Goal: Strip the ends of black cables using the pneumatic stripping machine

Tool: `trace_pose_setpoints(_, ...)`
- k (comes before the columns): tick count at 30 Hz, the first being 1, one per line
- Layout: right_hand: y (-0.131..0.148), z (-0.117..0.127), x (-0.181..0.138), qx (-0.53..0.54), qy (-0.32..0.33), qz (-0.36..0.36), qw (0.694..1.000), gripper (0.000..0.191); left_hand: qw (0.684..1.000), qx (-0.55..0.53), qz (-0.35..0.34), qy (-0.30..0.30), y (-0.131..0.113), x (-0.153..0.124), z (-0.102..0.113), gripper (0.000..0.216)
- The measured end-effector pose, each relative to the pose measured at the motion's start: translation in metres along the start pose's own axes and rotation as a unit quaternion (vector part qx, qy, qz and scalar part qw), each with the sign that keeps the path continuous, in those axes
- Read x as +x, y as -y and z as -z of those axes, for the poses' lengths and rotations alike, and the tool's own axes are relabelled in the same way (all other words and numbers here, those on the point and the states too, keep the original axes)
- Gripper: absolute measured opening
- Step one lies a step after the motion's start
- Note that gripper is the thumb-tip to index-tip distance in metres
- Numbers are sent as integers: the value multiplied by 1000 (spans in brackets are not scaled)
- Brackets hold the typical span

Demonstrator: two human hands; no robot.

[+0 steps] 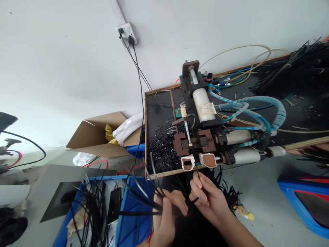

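My left hand [167, 214] is closed around a bundle of thin black strips [140, 195] that fan out to the left. My right hand [207, 197] pinches a single black strip [197, 173] whose end points up toward the white slots [189, 162] at the front of a small pneumatic machine [197, 127]. Both hands sit just below the front edge of the machine's tray. A heap of small black cut pieces [161, 149] lies in the tray left of the machine.
Blue air hoses [257, 109] loop right of the machine. A large pile of black strips [295, 68] lies at the back right. A blue bin [133, 219] with more strips stands at lower left, a cardboard box [102, 135] behind it, another blue bin [305, 202] at right.
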State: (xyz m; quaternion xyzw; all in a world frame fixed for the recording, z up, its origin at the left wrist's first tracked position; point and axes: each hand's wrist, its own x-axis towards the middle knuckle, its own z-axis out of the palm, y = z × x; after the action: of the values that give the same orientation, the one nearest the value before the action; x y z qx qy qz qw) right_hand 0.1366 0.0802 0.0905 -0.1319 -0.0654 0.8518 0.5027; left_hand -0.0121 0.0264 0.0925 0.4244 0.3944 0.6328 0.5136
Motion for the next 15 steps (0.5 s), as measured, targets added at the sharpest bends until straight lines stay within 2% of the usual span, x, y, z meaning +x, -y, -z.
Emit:
trace_pose_setpoints(6,-1,4,-1,-2,-8,-10,1000,38,995,-75,41,49,6,-2,0,33)
trace_pose_setpoints(15,3,8,0,-15,-35,-12,999,38,985,-114,114,56,4,0,0,22)
